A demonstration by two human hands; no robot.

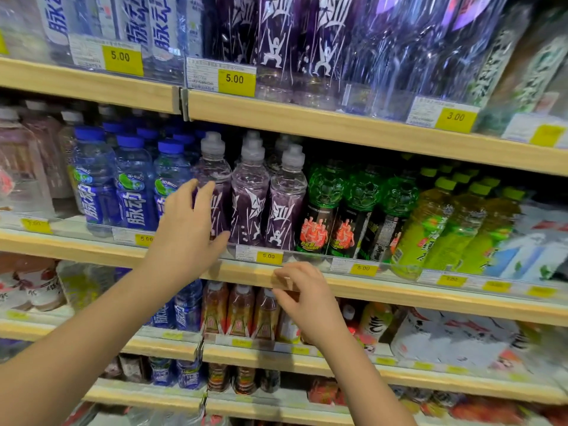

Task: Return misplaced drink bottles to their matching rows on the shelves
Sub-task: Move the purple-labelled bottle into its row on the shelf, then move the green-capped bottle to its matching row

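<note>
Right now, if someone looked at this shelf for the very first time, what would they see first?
Probably the left hand, fingers spread in front of the row of purple bottles on the middle shelf. The right hand hangs lower, curled by that shelf's wooden edge. Bright green bottles stand right of the purple ones, and blue-capped bottles to their left.

Bright, even light from above. Glare streaks on top bottles (399,50). Centre bottles (250,195) sharp; blur grows toward right and bottom edges. Shelf edges (368,130) bow, wide-angle.
</note>
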